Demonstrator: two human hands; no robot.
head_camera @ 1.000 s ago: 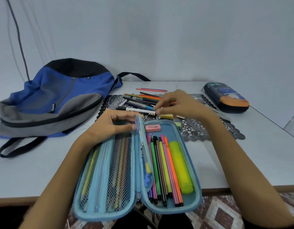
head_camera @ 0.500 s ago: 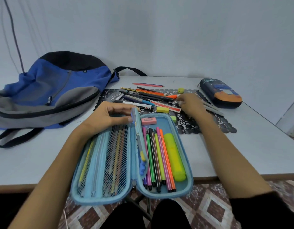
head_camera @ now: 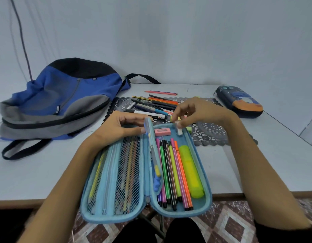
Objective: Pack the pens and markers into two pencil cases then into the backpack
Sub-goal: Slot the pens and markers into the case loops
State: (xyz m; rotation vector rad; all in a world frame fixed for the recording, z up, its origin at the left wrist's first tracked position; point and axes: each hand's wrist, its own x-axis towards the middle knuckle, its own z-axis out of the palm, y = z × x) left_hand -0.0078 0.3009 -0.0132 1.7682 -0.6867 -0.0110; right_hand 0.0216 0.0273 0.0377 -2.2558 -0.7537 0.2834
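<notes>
Back from the pile, the right hand [head_camera: 197,113] pinches a white piece [head_camera: 179,131], perhaps an eraser, over the open pencil case [head_camera: 205,192]. The left hand [head_camera: 116,128] pinches its flap [head_camera: 148,126] upright. Filling continues, and next it should drop beside the pink eraser [head_camera: 162,132], whose print is unreadable. Beyond lie loose pens [head_camera: 155,105], the shut second case [head_camera: 239,102] and the backpack [head_camera: 64,95], its label possibly "puma".

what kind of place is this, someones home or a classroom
Likely a room at home, though not certain: a plain white table against a bare wall, a lace mat under the loose pens, and patterned floor tiles.
</notes>
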